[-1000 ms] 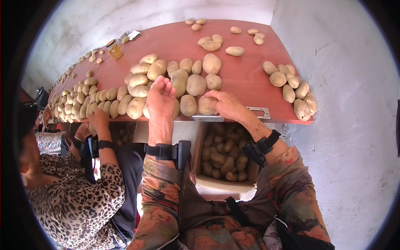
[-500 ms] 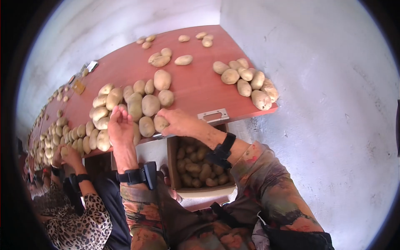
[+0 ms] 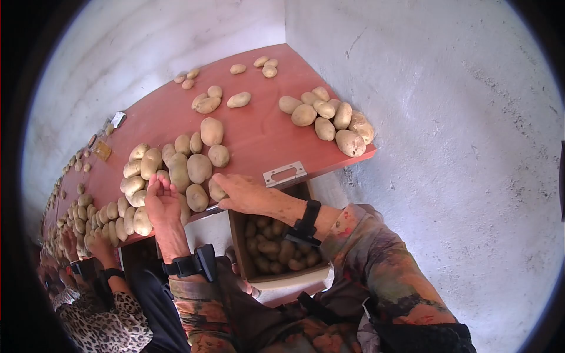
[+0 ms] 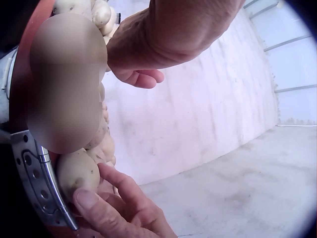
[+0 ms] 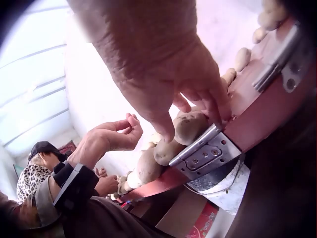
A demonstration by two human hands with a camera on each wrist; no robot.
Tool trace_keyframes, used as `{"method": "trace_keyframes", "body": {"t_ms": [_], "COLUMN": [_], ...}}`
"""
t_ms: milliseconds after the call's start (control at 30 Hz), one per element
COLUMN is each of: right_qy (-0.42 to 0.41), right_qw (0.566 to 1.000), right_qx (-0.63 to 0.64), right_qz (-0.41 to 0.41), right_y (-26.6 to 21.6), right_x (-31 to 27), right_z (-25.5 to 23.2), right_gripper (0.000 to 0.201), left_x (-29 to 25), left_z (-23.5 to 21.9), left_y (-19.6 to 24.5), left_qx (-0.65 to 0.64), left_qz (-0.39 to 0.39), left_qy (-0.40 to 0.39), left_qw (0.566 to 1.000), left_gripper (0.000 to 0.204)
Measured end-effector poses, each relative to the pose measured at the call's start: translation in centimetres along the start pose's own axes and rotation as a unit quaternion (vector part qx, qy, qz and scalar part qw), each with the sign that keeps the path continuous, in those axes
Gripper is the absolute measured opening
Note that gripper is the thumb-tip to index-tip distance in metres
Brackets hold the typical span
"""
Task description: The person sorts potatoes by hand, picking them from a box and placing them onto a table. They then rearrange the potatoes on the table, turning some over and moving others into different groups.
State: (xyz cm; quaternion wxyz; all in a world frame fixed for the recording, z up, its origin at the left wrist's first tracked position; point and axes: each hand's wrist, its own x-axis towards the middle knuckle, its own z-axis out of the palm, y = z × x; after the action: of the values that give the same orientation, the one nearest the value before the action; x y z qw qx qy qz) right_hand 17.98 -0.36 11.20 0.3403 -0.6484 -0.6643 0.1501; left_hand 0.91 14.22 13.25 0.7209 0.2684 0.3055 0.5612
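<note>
My right hand (image 3: 244,193) holds a potato (image 3: 216,189) at the front edge of the red table (image 3: 253,132). In the left wrist view, the thumb and fingers lie on either side of that potato (image 4: 78,171). Palm up, my left hand (image 3: 164,205) hovers over the row of potatoes with its fingers loosely bent and nothing in them. The right wrist view shows this left hand (image 5: 111,136) apart from the potatoes. Larger potatoes (image 3: 199,168) lie packed together just beyond both hands.
A cardboard box (image 3: 321,273) of potatoes stands below the table edge. Metal hinge plates (image 3: 285,175) sit on that edge. More potatoes (image 3: 351,143) are heaped at the right corner by the wall. At left, a person in a leopard-print top (image 3: 112,320) works along the potato row.
The head view has swung right, so table and potatoes sit further left and lower. The right hand stays at the same potato; the left hand remains palm up beside it.
</note>
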Motion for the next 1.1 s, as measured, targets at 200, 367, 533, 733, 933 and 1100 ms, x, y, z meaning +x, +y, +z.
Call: {"method": "trace_keyframes", "body": {"t_ms": [200,367,533,733,933,1100], "right_qy": [-0.027,-0.008,0.058,0.05,0.022,-0.003], "right_qw": [1.0,0.998,0.994,0.994,0.998,0.997], "right_qx": [-0.007,-0.068,-0.093,-0.091,-0.063,-0.072], "right_qz": [0.004,0.016,0.01,0.027,0.013,0.027], "right_y": [-0.2,-0.5,-1.4,-2.3,-1.1,-1.6], "right_x": [-0.8,-0.5,0.3,0.1,-0.6,-0.7], "right_z": [-1.7,-0.7,0.8,0.5,-0.1,-1.0], "right_gripper": [0.043,0.04,0.034,0.034,0.042,0.042], "left_x": [0.1,0.0,-1.1,-1.6,-1.3,-1.6], "left_z": [0.1,0.1,1.5,2.2,2.0,2.1], "left_y": [0.0,-0.5,-0.7,-1.2,-1.1,-0.7], "left_qx": [-0.008,-0.015,-0.014,0.01,0.007,0.004], "left_qz": [-0.005,-0.009,-0.014,-0.018,-0.017,-0.011], "left_qy": [-0.016,-0.043,-0.012,-0.011,-0.005,0.01], "left_qw": [1.0,0.999,1.0,1.0,1.0,1.0], "left_gripper": [0.03,0.029,0.024,0.029,0.03,0.031]}}
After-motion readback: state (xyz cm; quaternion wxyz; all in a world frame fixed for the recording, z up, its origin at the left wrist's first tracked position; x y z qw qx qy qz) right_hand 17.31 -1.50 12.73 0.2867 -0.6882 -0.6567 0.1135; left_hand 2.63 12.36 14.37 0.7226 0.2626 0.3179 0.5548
